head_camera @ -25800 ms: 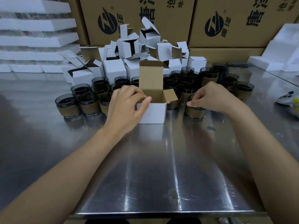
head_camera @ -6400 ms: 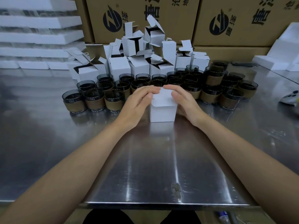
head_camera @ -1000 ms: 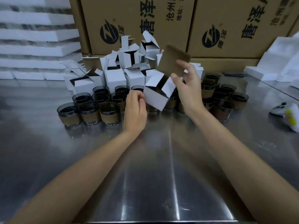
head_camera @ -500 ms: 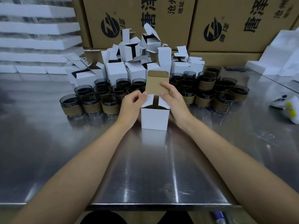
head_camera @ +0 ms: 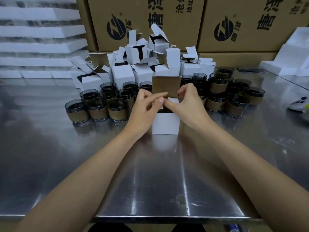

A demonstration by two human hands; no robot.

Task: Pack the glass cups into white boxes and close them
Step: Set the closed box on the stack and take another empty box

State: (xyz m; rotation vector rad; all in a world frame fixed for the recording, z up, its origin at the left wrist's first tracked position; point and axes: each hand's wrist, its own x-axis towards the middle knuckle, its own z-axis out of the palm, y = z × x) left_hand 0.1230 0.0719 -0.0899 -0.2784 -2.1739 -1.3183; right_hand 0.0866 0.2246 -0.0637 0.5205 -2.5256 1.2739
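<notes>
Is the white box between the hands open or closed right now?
Open. The white box stands upright with its lid flap raised and the dark opening showing.

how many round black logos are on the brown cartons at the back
2. One logo sits on the left carton, above the pile of white boxes; the second logo sits on the right carton. Others could be hidden behind the pile or outside the frame.

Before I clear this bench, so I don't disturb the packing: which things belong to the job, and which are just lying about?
Job: white box, lid up, held by left hand and right hand; glass cups; pile of open boxes behind them.
Lying about: foam slabs, brown cartons, white handheld device at the right edge.
</notes>
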